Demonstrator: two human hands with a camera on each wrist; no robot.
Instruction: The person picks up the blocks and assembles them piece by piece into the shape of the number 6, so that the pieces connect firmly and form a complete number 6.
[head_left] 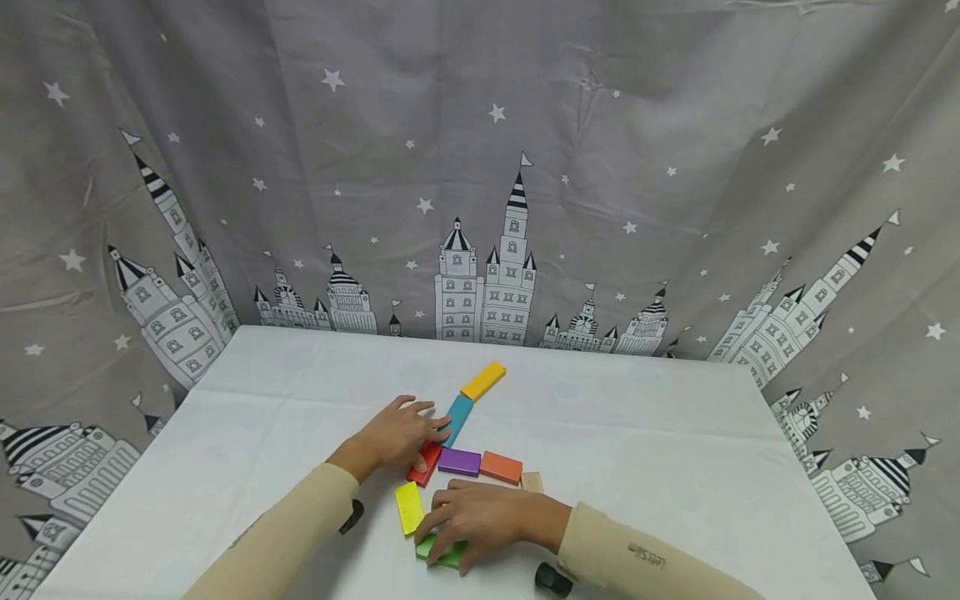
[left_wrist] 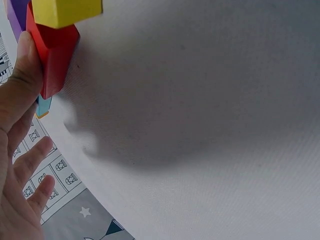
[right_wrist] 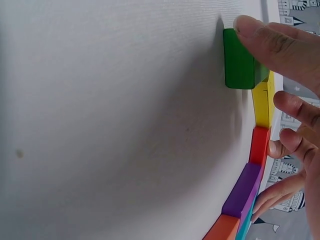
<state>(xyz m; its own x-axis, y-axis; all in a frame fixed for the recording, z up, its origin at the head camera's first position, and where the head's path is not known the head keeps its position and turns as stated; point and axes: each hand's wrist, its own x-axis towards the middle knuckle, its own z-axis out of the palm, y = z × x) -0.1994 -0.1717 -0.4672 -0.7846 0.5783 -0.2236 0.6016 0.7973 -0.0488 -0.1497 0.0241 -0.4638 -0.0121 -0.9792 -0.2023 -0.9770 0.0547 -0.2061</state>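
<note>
My left hand (head_left: 396, 437) rests at the row of blocks, its thumb on the red block (head_left: 425, 468) and its other fingers spread out by the blue block (head_left: 457, 419). In the left wrist view the thumb lies along the side of the red block (left_wrist: 59, 62). My right hand (head_left: 487, 521) holds the green block (head_left: 442, 552) by its ends, with the thumb at the near end. Its other fingers are partly hidden. A yellow block (head_left: 409, 508) lies between the red and green blocks.
Past the blue block lies an orange-yellow block (head_left: 483, 381). A purple block (head_left: 459, 462), an orange block (head_left: 501, 467) and a plain wooden block (head_left: 532, 482) run rightward from the red one. All are on a white table (head_left: 675, 467); a grey castle-print curtain (head_left: 600, 150) hangs behind.
</note>
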